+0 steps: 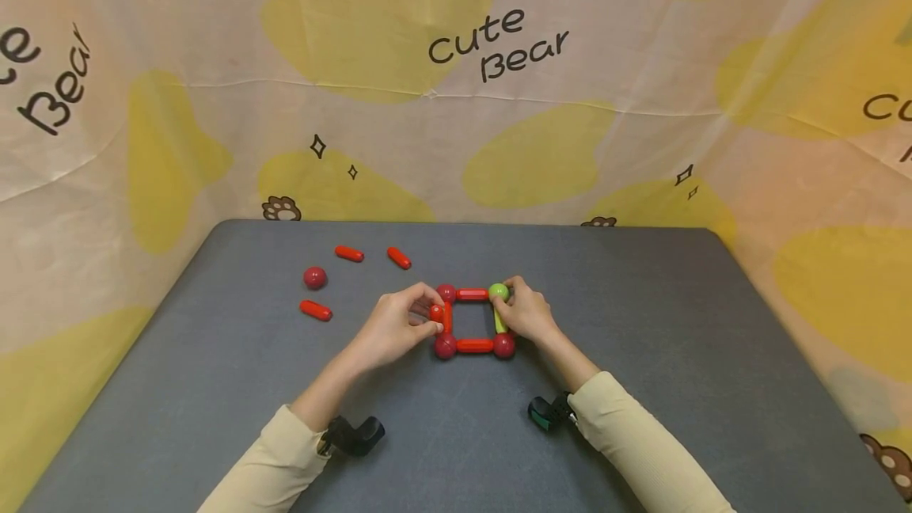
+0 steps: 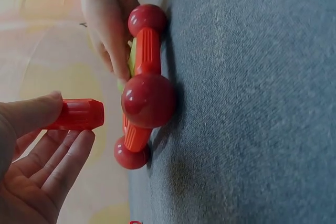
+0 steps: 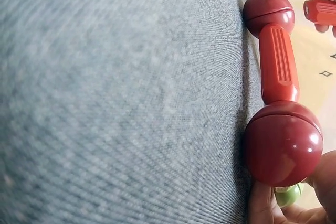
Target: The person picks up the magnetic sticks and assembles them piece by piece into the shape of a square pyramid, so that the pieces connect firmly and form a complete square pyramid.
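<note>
Beside the square frame [image 1: 473, 319], red rod [image 1: 437, 312] pinched in left-hand [image 1: 395, 328] grip, right hand [image 1: 526, 315] gripping green rod [image 1: 500, 321]

Glossy plastic balls [image 2: 148, 100], matt woven tabletop [image 2: 252, 98]

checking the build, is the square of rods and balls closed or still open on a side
Closed: the square has rods on all four sides and balls at every corner; the left hand pinches a spare red rod.
</note>
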Available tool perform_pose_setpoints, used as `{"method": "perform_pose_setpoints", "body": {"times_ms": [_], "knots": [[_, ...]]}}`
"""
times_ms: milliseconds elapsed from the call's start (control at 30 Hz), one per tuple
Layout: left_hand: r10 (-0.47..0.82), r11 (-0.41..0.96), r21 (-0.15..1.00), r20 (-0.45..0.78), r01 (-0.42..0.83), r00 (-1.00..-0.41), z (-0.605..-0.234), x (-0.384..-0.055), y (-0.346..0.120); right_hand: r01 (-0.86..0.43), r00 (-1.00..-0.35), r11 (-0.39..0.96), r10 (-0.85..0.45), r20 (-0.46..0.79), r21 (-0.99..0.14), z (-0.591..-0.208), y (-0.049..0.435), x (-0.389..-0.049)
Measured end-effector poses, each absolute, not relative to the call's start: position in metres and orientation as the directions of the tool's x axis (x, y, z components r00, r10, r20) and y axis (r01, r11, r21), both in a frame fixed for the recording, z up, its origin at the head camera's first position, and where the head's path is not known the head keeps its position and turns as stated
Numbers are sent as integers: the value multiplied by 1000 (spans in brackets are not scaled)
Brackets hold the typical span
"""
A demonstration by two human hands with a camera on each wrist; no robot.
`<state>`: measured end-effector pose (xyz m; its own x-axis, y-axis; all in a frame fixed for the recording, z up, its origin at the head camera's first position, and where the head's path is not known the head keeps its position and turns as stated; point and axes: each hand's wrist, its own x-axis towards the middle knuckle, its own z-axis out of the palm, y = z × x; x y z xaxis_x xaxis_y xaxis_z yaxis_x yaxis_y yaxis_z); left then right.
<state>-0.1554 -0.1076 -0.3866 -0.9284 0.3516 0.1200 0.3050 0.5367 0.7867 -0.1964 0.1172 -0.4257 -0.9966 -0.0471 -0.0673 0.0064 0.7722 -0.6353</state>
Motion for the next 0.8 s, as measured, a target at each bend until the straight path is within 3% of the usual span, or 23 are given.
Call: {"method": "perform_pose_setpoints", "body": {"times_ms": [567,800], "knots": [[370,564,770,89,300,-925,-393,-151,-97,19,-996,771,-39,-76,-637,-425,117,-196],[434,529,780,91,335,-896,-394,-152,-104,15,-996,740,-46,-73,-673,-424,119,-192]]}}
